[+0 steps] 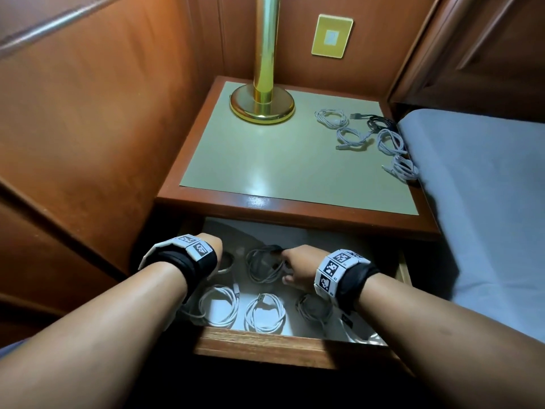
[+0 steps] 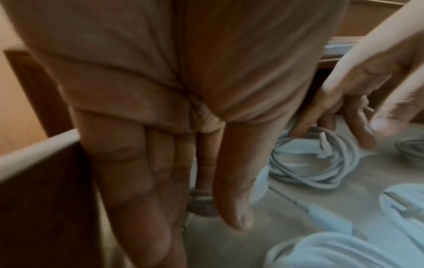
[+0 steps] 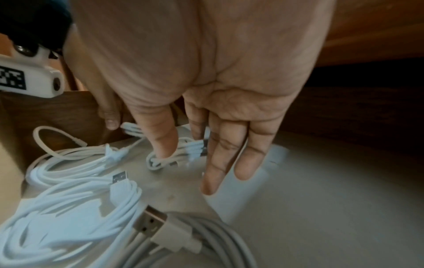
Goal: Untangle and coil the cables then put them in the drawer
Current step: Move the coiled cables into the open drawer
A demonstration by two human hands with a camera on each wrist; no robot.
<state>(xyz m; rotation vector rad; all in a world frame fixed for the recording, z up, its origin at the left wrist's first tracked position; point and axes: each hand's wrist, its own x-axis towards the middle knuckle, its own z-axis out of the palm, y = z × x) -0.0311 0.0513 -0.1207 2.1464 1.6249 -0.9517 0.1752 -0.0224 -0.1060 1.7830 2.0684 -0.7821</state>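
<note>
Coiled cables (image 1: 267, 312) in drawer (image 1: 259, 340); others (image 1: 365, 134) on nightstand (image 1: 265, 160) above.

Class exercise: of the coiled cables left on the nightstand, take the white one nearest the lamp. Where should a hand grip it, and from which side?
Grip the white coil across its bundled loops, not by a loose plug end. It lies flat on the nightstand top, so come from above, probably pinching the near-left side, which has bare surface beside it; the black cable crowds its right.
</note>
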